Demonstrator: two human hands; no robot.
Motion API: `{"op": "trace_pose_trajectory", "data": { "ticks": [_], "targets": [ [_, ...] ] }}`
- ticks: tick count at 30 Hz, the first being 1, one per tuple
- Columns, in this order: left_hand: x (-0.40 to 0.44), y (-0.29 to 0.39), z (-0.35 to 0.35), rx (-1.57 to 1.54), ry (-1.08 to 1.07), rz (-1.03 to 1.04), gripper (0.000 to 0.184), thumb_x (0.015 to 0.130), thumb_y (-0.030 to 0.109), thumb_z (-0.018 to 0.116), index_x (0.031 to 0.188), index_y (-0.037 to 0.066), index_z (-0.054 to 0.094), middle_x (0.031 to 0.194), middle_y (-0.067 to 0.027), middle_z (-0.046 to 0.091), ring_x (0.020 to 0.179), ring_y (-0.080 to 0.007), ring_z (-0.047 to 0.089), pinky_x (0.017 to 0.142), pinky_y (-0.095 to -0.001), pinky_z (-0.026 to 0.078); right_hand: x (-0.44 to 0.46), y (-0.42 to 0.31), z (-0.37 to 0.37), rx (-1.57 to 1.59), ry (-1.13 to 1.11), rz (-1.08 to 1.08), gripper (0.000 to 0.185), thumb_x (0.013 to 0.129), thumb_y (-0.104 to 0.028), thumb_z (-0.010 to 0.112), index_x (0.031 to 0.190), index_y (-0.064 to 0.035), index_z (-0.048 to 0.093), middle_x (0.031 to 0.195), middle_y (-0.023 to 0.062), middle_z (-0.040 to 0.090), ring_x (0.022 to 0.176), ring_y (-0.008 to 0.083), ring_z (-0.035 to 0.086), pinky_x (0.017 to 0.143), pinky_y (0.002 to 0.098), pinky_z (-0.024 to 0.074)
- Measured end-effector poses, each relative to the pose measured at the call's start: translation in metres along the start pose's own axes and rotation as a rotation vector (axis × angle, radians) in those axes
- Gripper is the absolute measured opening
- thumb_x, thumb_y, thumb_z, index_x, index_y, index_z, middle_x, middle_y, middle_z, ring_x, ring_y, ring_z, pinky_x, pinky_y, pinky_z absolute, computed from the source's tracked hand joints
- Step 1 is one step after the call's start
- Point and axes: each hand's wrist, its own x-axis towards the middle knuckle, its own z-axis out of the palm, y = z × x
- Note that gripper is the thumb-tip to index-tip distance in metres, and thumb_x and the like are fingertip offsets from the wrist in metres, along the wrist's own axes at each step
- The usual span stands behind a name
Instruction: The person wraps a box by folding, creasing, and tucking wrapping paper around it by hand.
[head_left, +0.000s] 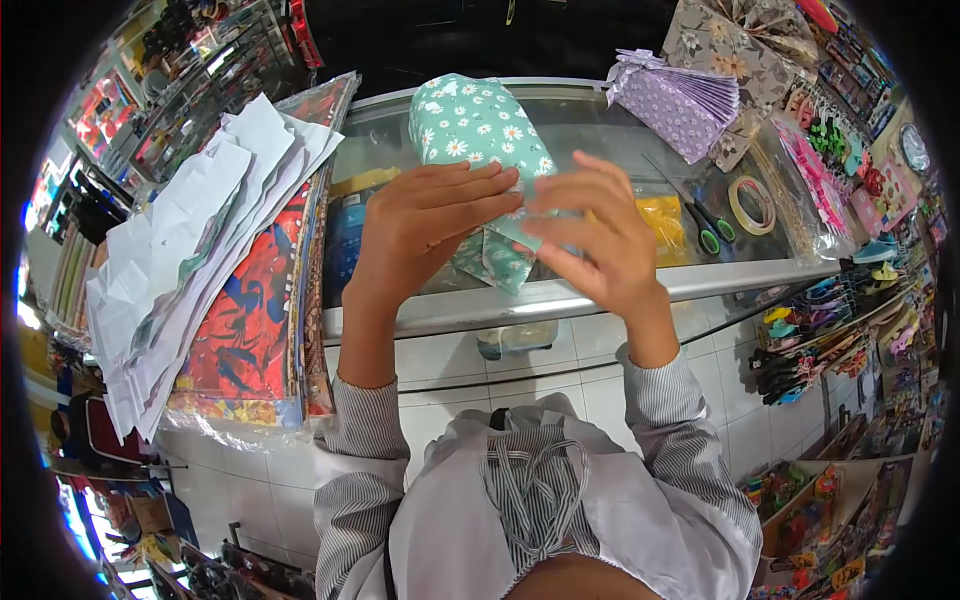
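Note:
A package in green daisy-patterned wrapping paper lies on the glass counter. Its near end has loose, pointed folds of paper. Across that end my left hand rests with its fingers stretched out and close together. My right hand is at the package's right side, fingers spread and slightly smeared by motion; whether it touches the paper I cannot tell. Part of the near folds is hidden by my hands. To the right are scissors with black and green handles and a roll of tape.
Crumpled white paper sheets lie over plastic-sleeved printed wrapping sheets at the left. A purple floral pleated package and a grey floral one stand at the back right. The counter's metal edge faces me. Hanging goods crowd the right.

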Motion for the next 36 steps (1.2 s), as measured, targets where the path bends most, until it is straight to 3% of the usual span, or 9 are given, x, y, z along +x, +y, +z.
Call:
{"op": "trace_pose_trajectory", "data": {
  "ticks": [6,12,18,21,24,27,30,33,36],
  "targets": [
    [0.003,0.001,0.001,-0.033,0.028,-0.025,0.027,0.07,0.003,0.07,0.095,0.011,0.073,0.105,-0.006,0.07,0.102,-0.0223,0.066,0.089,-0.0361,0.052,-0.001,0.022,0.001,0.033,-0.118,-0.044,0.02,0.07,-0.007,0.069,0.09,-0.0096,0.067,0.104,0.003,0.064,0.103,0.0254,0.059,0.096,0.0445,0.0422],
    [-0.001,-0.004,0.002,-0.062,0.044,-0.028,0.028,0.069,-0.002,0.069,0.093,0.012,0.074,0.107,-0.0047,0.07,0.103,-0.022,0.066,0.092,-0.0361,0.051,-0.005,0.02,0.01,-0.017,-0.045,0.068,0.019,0.071,-0.001,0.066,0.089,-0.0086,0.067,0.113,0.0073,0.061,0.111,0.0287,0.056,0.096,0.0403,0.0435],
    [-0.006,-0.011,-0.003,0.018,-0.077,0.002,0.034,0.066,-0.001,0.069,0.093,0.018,0.075,0.122,-0.0031,0.064,0.122,-0.0247,0.053,0.109,-0.0527,0.031,-0.005,0.022,0.004,0.21,-0.125,0.199,0.022,0.072,0.006,0.063,0.088,-0.0064,0.07,0.118,0.0123,0.061,0.119,0.0318,0.055,0.092,0.0402,0.0488],
    [-0.005,-0.004,-0.009,-0.066,-0.129,-0.082,0.033,0.069,0.002,0.07,0.096,0.02,0.075,0.13,-0.0043,0.058,0.127,-0.0266,0.048,0.11,-0.0585,0.023,-0.004,0.019,0.001,0.241,-0.121,0.201,0.014,0.074,0.002,0.068,0.086,-0.0048,0.069,0.119,0.0125,0.061,0.119,0.0311,0.055,0.093,0.0391,0.0484],
    [-0.001,0.005,-0.009,-0.122,-0.104,-0.124,0.033,0.073,0.004,0.072,0.104,0.013,0.073,0.13,-0.0085,0.058,0.128,-0.028,0.048,0.114,-0.0533,0.021,-0.006,0.022,0.006,0.178,-0.115,0.197,0.014,0.074,-0.004,0.073,0.087,-0.0038,0.067,0.117,0.0122,0.061,0.116,0.0299,0.056,0.094,0.0391,0.0478],
    [0.001,0.001,0.003,-0.074,-0.024,-0.28,0.037,0.075,0.014,0.075,0.112,0.015,0.069,0.13,-0.0065,0.057,0.126,-0.0266,0.049,0.11,-0.0491,0.03,-0.007,0.025,0.018,0.056,-0.069,0.155,0.023,0.077,-0.011,0.072,0.098,-0.0078,0.063,0.114,0.0085,0.06,0.11,0.0303,0.056,0.09,0.0379,0.0478],
    [0.0,-0.005,0.003,0.068,-0.063,-0.189,0.045,0.072,0.018,0.078,0.114,0.011,0.066,0.126,-0.0074,0.061,0.122,-0.0269,0.053,0.109,-0.0448,0.034,-0.007,0.026,0.023,0.038,0.0,0.15,0.041,0.077,-0.013,0.074,0.113,-0.0074,0.055,0.116,0.0102,0.057,0.107,0.0307,0.056,0.088,0.0378,0.0483],
    [-0.004,-0.003,-0.001,0.063,-0.01,-0.222,0.044,0.071,0.015,0.078,0.112,0.009,0.066,0.123,-0.0072,0.062,0.12,-0.0273,0.055,0.107,-0.0448,0.037,-0.011,0.02,0.026,0.135,0.082,0.379,0.057,0.077,-0.017,0.077,0.123,-0.0061,0.045,0.12,0.0135,0.052,0.109,0.0287,0.056,0.086,0.0371,0.0485],
    [-0.015,0.001,-0.01,0.094,0.09,-0.296,0.047,0.068,0.014,0.081,0.112,0.008,0.066,0.121,-0.0092,0.063,0.117,-0.0259,0.057,0.1,-0.0405,0.043,-0.015,0.012,0.026,0.378,-0.029,0.649,0.064,0.078,-0.013,0.077,0.129,-0.0069,0.039,0.128,0.0107,0.046,0.114,0.0229,0.052,0.09,0.0343,0.0476]
  ]
}}
